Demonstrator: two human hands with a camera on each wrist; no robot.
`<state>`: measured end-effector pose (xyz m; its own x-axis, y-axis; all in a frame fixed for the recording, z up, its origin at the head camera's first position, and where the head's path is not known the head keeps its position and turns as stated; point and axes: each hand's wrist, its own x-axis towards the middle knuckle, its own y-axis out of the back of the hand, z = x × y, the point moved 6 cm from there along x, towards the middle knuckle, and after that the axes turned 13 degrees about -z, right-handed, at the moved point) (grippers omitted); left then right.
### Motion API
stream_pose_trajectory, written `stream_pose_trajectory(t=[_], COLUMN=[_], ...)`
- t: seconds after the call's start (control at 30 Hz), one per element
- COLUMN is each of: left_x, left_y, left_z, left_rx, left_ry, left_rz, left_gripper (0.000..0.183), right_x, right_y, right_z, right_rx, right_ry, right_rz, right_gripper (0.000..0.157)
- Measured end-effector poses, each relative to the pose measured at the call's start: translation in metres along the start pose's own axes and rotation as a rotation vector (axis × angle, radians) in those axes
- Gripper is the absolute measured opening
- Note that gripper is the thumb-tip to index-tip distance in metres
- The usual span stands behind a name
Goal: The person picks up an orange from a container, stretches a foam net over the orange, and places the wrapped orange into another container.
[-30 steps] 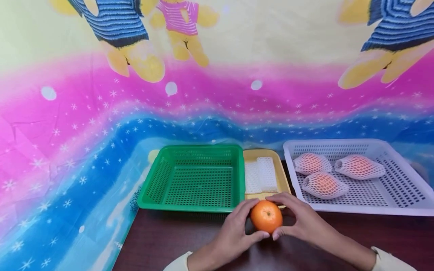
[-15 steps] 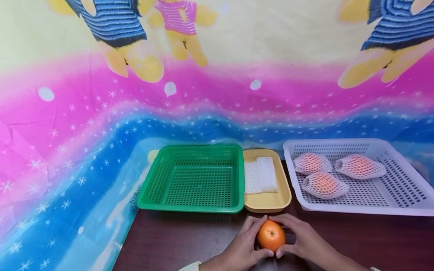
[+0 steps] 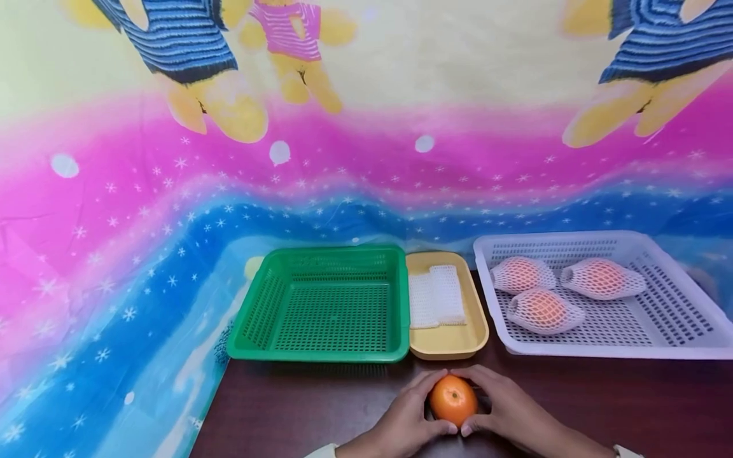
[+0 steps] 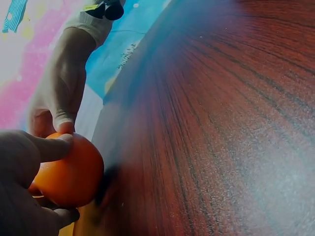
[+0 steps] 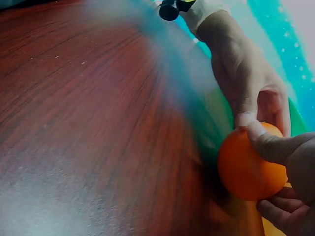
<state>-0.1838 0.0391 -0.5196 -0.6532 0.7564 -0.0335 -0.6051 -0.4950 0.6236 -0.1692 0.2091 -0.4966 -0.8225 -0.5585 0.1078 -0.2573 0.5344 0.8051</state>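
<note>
An orange (image 3: 453,401) is held between both hands, low over the dark wooden table (image 3: 286,407) near its front, stem side facing up. My left hand (image 3: 409,413) curls round its left side, and my right hand (image 3: 509,407) curls round its right. In the head view the thumbs almost meet at the near side and the fingertips come together at the far side. The left wrist view shows the orange (image 4: 74,172) with a thumb pressed on its skin. From the right wrist, the orange (image 5: 251,162) appears with fingers beneath it and both thumbs on top.
Behind the hands stands a green basket (image 3: 317,356) with nothing in it. Beside it, a yellow tray (image 3: 449,346) holds white foam net sleeves (image 3: 438,296). A white basket (image 3: 607,350) at right contains three net-wrapped fruits (image 3: 546,312). A patterned cloth (image 3: 366,159) hangs behind.
Both hands have drawn the orange back from the yellow tray toward the person, uncovering the tray's front edge. In the last half second they have hardly moved; the view has shifted slightly.
</note>
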Motion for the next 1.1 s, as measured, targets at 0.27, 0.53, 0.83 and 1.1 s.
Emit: stream_pose_trajectory(t=[0.27,0.53,0.83,1.1], left_x=[-0.001,-0.002,-0.004,-0.005], left_y=[0.001,0.001,-0.001,0.001], left_z=[0.001,0.0,-0.001,-0.001], left_rx=[0.031,0.038,0.073,0.039], left_ry=[-0.049,-0.045,-0.061,-0.038], left_rz=[0.03,0.016,0.043,0.022], left_gripper=[0.079,0.079,0.079,0.078], right_x=[0.02,0.067,0.135,0.174], right_y=[0.018,0.063,0.087,0.088], right_z=[-0.017,-0.027,0.001,0.037], right_rx=[-0.052,-0.068,-0.225,-0.164], right_ry=[-0.04,-0.217,-0.419,-0.534], right_rz=[-0.086,-0.11,-0.299,-0.43], right_gripper=[0.059,0.025,0.031,0.019])
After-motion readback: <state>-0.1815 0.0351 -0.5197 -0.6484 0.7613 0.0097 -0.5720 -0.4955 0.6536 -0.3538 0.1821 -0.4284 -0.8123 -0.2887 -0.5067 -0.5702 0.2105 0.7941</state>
